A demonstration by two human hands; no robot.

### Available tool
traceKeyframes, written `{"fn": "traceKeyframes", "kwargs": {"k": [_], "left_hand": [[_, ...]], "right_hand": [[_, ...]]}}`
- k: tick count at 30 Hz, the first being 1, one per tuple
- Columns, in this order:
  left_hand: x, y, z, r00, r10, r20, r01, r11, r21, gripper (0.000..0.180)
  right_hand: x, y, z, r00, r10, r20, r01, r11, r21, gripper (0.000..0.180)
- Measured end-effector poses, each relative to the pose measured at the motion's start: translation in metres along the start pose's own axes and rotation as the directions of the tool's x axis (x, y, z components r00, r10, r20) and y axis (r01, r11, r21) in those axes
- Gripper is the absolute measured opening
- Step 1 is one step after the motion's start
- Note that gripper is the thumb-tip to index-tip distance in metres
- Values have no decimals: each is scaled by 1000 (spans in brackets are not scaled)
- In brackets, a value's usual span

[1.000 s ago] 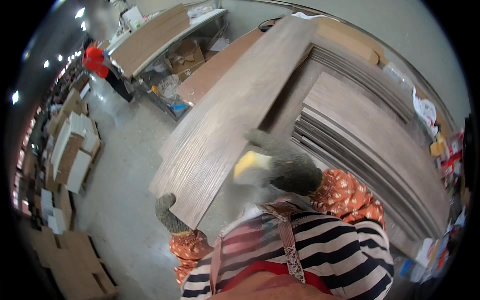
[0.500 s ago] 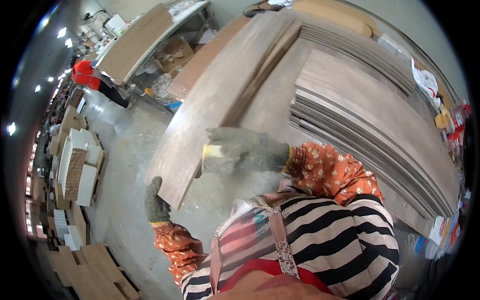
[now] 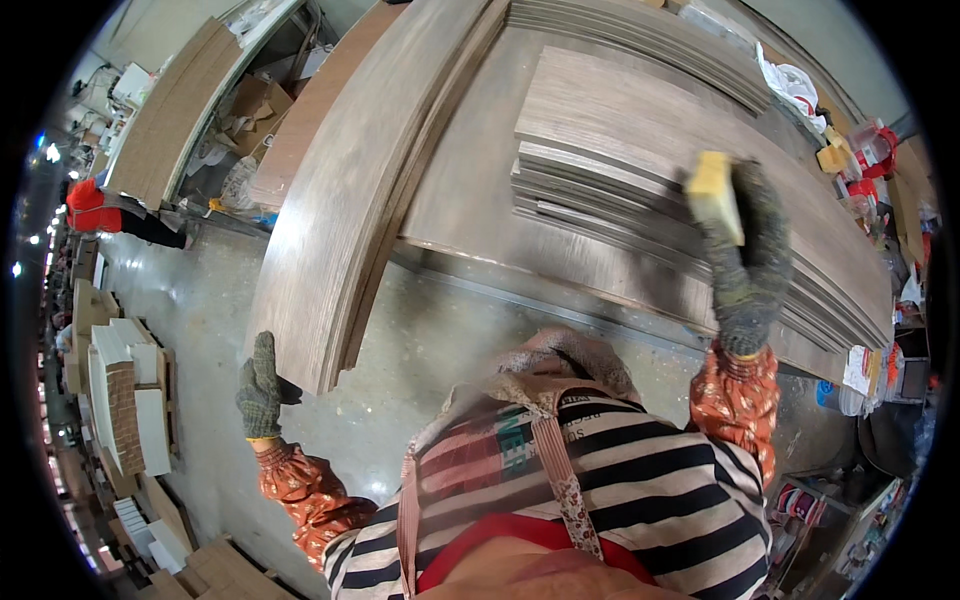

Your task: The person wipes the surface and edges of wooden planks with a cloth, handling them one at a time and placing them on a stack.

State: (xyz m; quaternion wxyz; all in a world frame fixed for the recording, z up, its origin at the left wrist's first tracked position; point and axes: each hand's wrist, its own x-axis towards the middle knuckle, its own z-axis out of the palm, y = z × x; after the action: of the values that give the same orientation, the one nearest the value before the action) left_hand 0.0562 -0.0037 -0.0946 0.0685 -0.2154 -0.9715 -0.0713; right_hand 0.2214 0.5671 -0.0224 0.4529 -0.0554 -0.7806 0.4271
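Note:
My right hand [image 3: 748,270], in a dark knit glove, is raised over the right-hand stack of wood-grain boards [image 3: 620,105]. It is closed on a yellow sponge-like block [image 3: 712,190], which points away from me. My left hand [image 3: 260,390], gloved the same way, is at the near corner of the left-hand pile of long grey-brown boards [image 3: 350,170]. Its fingers are stretched out along the board's outer edge; whether they press on it I cannot tell. The near end of that pile juts out past the table edge [image 3: 560,283].
Another board stack [image 3: 640,50] lies at the far side. Bags, red containers and a yellow block [image 3: 832,158] crowd the right. A person in red [image 3: 95,208] stands far left by another table. Stacked panels [image 3: 130,400] sit on the floor at left.
My right hand has swung right with the yellow block, from beside the left pile to over the right stack. My left hand stays at the board corner. The view has shifted.

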Motion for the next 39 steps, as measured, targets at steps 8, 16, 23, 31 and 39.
{"fn": "traceKeyframes", "kwargs": {"k": [8,16,23,31,39], "left_hand": [[95,-16,-110,977,212,-10,-165,786,596,26],[308,269,-70,802,598,8,-558,753,-348,47],[355,364,11,729,671,-138,-625,569,-534,65],[339,365,21,757,634,-160,-516,428,-742,63],[345,351,22,674,725,-140,-576,397,-715,55]], "right_hand": [[14,-3,-42,972,-139,189,230,720,-655,45],[9,7,-46,971,-101,217,227,669,-707,45],[15,4,-26,940,-180,289,332,667,-667,40],[50,-20,133,731,-374,570,662,589,-464,38],[57,-16,139,661,-432,613,736,534,-417,38]]}}
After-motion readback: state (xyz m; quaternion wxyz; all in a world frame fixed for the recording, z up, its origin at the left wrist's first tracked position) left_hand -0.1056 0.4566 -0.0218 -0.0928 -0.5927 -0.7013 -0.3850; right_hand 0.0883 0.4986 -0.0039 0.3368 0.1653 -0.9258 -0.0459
